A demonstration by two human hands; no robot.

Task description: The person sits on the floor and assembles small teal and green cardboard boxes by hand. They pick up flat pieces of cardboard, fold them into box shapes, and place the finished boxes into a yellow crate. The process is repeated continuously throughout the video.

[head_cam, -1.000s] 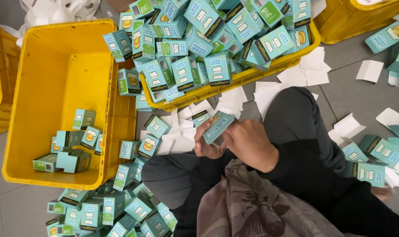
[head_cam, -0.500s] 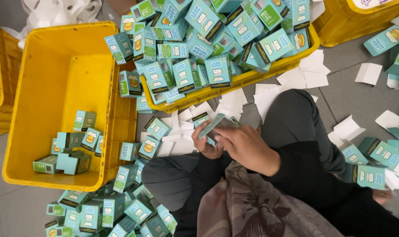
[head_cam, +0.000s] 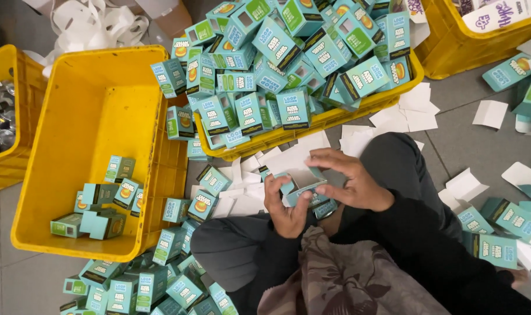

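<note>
Both hands meet over the person's lap near the middle of the head view, working on one small teal box (head_cam: 300, 189). The left hand (head_cam: 286, 210) holds it from below, fingers curled up around its left side, clamped on the card. The right hand (head_cam: 347, 181) comes in from 3 o'clock, its fingers together and pressed over the box's top and right end, so part of the box is hidden. One flap of the box looks open, showing a pale inside.

At 12 o'clock from the hands a yellow crate (head_cam: 335, 114) is heaped with the same teal boxes. At 9 o'clock a second yellow crate (head_cam: 96, 105) stands mostly bare, with a small cluster of boxes in its lower part. More boxes lie on the floor (head_cam: 464, 134) at 7 o'clock and at 4 o'clock. White paper slips (head_cam: 490, 114) are scattered over the floor between the crates and the dark trouser knee (head_cam: 394, 163). A third crate (head_cam: 6, 146) at the far left edge holds shiny metal pieces.
</note>
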